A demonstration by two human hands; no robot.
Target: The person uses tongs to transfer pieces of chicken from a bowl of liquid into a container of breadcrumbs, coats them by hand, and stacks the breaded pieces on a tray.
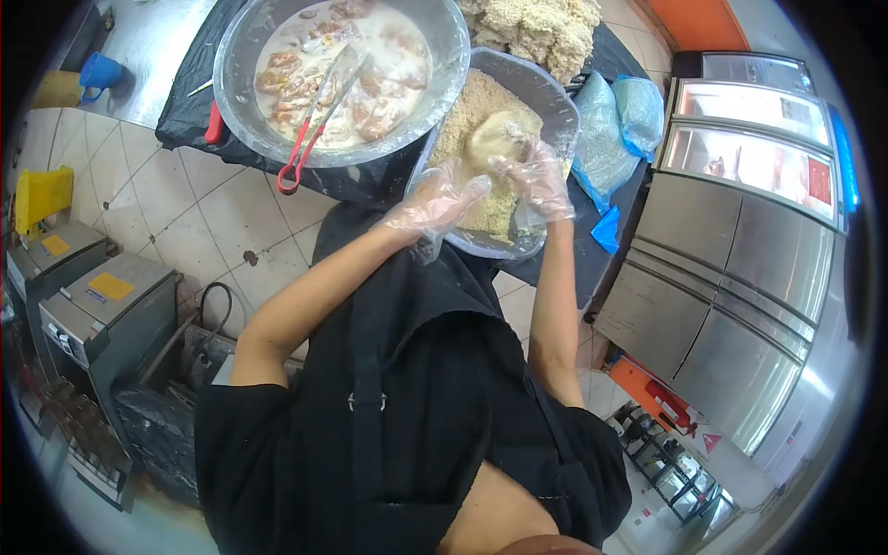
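Both of my hands wear clear plastic gloves over a grey plastic tub (pixel 565 104) of pale breading crumbs (pixel 461 111). A flat, rounded piece of crumb-coated food (pixel 496 142) is at the middle of the tub. My right hand (pixel 538 177) has its edge between thumb and fingers. My left hand (pixel 447 198) is just below and left of the piece, fingers apart and holding nothing. Left of the tub, a large metal basin (pixel 232 104) contains raw meat pieces (pixel 371 118) in milky liquid. Red-handled metal tongs (pixel 305 146) rest in it, handles over the rim.
A heap of breaded pieces (pixel 534 31) lies beyond the tub. Blue-tinted plastic bags (pixel 603 132) are at its right on the black-covered table (pixel 603 243). A steel refrigerator (pixel 721 257) stands right; fryers (pixel 111 298) stand left. A blue mug (pixel 100 75) is on a metal counter (pixel 156 41).
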